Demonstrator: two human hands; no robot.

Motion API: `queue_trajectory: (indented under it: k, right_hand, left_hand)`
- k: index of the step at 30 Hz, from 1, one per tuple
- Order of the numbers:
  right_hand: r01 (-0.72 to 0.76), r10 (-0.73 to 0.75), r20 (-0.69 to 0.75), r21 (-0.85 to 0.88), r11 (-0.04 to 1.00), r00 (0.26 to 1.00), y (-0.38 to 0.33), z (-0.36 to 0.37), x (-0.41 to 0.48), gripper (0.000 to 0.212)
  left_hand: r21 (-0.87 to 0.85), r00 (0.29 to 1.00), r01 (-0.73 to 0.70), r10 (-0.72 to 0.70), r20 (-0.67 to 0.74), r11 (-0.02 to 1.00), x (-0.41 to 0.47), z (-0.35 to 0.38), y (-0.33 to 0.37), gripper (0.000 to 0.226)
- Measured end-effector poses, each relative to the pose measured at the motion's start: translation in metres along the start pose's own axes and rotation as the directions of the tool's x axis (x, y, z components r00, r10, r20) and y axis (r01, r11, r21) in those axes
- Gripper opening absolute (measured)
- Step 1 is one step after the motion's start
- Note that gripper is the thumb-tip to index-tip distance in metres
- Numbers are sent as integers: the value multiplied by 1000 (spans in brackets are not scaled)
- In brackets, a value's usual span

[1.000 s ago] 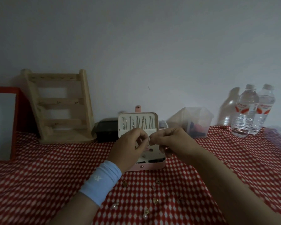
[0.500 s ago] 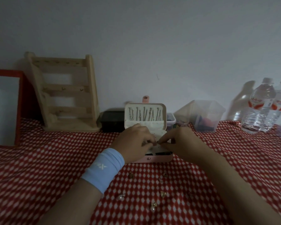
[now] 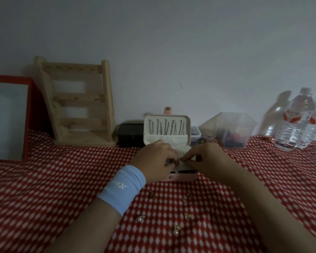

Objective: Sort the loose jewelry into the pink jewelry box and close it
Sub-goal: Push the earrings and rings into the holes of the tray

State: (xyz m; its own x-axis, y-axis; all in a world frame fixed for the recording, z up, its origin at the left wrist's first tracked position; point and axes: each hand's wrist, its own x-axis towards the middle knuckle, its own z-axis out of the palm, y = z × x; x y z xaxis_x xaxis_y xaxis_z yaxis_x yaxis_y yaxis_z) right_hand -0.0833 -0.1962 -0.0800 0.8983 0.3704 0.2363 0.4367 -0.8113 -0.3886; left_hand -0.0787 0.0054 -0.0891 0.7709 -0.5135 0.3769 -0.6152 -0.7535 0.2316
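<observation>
**Both hands at the open pink box, loose pieces not yet sorted**

- Wall [image 3: 171, 42]: plain, pale, fills the upper half of the view.
- Counter [image 3: 44, 189]: covered in a red cloth with white dots and runs back to the wall.
- Far left: red frame [image 3: 30, 115] leaning at the wall. Wooden rack [image 3: 77, 98] just beside it, tilted back.
- Far right: two water bottles [image 3: 295, 123], upright, side by side. A clear tub [image 3: 235, 128] sits between them and the box.
- Black tray [image 3: 130, 134]: against the wall, between the rack and the box.
- Pink box [image 3: 167, 140]: centre of the counter and open. The lid stands upright, with a row of silver pieces [image 3: 166, 128] hanging inside it.
- Your left hand [image 3: 157, 159], with a blue wristband [image 3: 122, 187], and your right hand [image 3: 208, 161] both lie over the box's lower half.
- Fingers on both hands are curled, and the tips meet over a white dotted panel [image 3: 185, 149].
- I cannot tell whether either hand pinches a piece; the spot is too dark and too small.
- Loose jewelry [image 3: 176, 230]: scattered on the cloth in front of the box, between your forearms. It includes pearl and gold-coloured bits, each lying apart from the others.
</observation>
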Motion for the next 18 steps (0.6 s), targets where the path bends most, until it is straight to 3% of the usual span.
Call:
queue_trajectory:
  k: [18]
  right_hand:
    - [2, -2, -28, 6, 1000, 1000, 0, 5, 1, 18]
  left_hand:
    - [13, 1000, -20, 20, -14, 1000, 0, 4, -4, 20]
